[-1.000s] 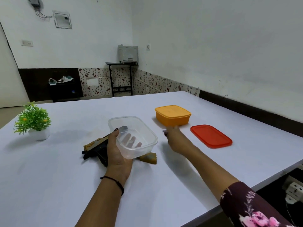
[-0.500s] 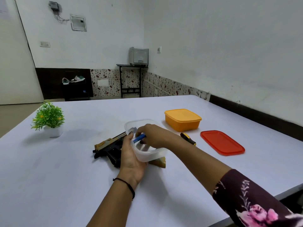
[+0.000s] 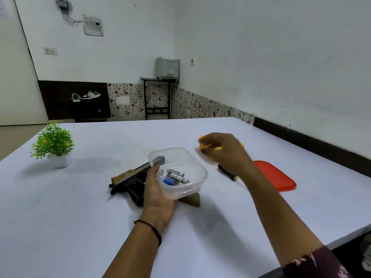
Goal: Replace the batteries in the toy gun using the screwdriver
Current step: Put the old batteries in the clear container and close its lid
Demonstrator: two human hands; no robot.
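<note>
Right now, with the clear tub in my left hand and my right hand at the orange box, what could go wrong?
The left hand grips the clear tub by one side, above the toy gun; a tilt could spill the loose batteries. The screwdriver lies under the right forearm; drawing the right hand back from the orange box might knock it away.

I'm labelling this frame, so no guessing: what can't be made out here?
Head view:
Orange box: mostly behind the blurred right hand; grip unclear.
Toy gun: middle hidden by left hand and clear tub.
Screwdriver: handle partly under the right wrist.
</note>
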